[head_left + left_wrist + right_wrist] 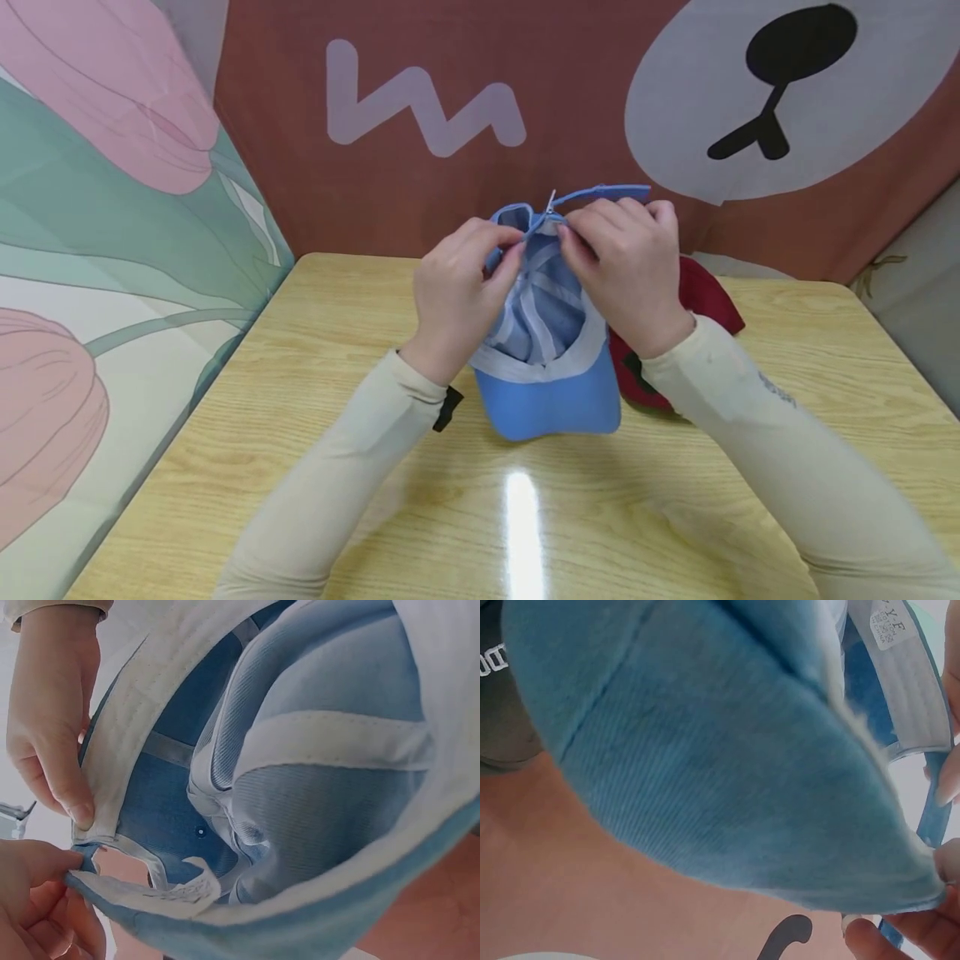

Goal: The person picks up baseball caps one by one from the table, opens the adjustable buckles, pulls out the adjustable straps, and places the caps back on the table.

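Observation:
A light-blue baseball cap (551, 404) is held with its inside facing up and its brim toward the person. At its back, the left hand (461, 287) pinches the strap edge between thumb and fingers. Close beside it, the right hand (626, 267) pinches the other side of the back opening, near a small metal buckle (551, 204). The loose end of the blue strap (622, 192) sticks out to the right above the right hand. White seam tape and a pale sweatband (142, 712) line the cap's inside in the left wrist view.
A dark red cap (712, 300) lies on the wooden table (360, 333), partly hidden behind the right hand and forearm. A dark item with white lettering (506, 712) shows in the right wrist view. Behind the table hangs a brown printed cloth (450, 183).

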A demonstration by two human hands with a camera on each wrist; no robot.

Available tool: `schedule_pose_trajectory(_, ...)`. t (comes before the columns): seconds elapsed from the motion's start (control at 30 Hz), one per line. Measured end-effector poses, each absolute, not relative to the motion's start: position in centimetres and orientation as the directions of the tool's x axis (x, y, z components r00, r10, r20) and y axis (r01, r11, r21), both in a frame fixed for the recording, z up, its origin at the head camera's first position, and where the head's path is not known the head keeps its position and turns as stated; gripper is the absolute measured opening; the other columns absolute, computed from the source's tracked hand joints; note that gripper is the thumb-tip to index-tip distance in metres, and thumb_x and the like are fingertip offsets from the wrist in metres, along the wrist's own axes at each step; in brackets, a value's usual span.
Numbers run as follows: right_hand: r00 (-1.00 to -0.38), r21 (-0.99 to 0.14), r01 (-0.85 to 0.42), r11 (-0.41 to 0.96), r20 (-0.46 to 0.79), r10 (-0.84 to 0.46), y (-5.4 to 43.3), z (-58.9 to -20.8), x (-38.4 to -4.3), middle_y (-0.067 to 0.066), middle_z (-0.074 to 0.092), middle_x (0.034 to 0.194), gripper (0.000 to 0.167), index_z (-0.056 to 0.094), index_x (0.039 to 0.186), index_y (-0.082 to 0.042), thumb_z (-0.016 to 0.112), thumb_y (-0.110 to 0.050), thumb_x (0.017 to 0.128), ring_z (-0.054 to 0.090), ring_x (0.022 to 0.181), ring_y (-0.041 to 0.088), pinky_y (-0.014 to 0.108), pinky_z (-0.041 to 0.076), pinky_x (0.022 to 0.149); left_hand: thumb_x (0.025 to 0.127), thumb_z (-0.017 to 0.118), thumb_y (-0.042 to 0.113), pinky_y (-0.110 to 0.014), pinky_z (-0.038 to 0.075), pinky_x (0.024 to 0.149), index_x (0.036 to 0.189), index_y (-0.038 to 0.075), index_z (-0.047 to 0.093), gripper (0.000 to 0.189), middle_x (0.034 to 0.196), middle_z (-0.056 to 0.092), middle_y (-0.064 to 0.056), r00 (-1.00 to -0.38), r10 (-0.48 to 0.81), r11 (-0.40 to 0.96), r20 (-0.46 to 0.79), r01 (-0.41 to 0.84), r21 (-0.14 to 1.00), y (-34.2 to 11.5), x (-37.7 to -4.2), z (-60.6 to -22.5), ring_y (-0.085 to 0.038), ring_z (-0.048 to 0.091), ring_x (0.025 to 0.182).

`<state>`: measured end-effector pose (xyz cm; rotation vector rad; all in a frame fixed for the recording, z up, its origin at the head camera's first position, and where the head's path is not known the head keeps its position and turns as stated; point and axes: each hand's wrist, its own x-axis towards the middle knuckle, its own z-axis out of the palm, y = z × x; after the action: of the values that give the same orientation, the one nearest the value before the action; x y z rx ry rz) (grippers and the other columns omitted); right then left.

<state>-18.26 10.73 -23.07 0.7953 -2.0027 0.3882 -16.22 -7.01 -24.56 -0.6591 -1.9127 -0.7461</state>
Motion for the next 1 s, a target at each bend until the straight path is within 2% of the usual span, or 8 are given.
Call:
schedule_pose_trajectory(0.2,-0.407,0.007,-0.665,0.747,0.835,-0.37,10.94,-23.12,-18.19,0.022,0.07,0.093,0.019,0.071,0.097,0.005,0.07,-0.013,0.089,0.064,0.083,0.039,0.051,0.043,0.072,0.088,0.071,0.006,-0.028,0.045,0.053,0.09,-0.001,0.072,0.007,0.082,0.068,-0.009,-0.402,0.124,0.663,0.907,0.714,0.226,-7.04,-16.17,-24.71,-0.02,0.058,0.062)
schedule_pose_trajectory(0.7,-0.381,0.004,-0.664,0.747,0.859,-0.343,11.05,-23.23,-18.15,0.022,0.069,0.087,0.018,0.07,0.092,0.006,0.069,-0.012,0.089,0.063,0.076,0.038,0.051,0.041,0.07,0.088,0.071,0.007,-0.028,0.046,0.053,0.092,-0.002,0.072,0.01,0.085,0.069,-0.01,-0.424,0.142,0.657,0.895,0.716,0.235,-7.18,-16.03,-24.67,-0.021,0.06,0.064)
schedule_pose_trajectory(1.0,-0.416,-0.03,-0.643,0.765,0.852,-0.316,11.17,-23.18,-18.01,0.021,0.07,0.091,0.02,0.071,0.095,0.006,0.069,-0.013,0.09,0.063,0.077,0.038,0.05,0.041,0.071,0.087,0.072,0.007,-0.028,0.047,0.053,0.091,-0.001,0.072,0.01,0.084,0.069,-0.01,-0.422,0.145,0.656,0.895,0.718,0.232,-7.16,-15.89,-24.72,-0.021,0.06,0.064)
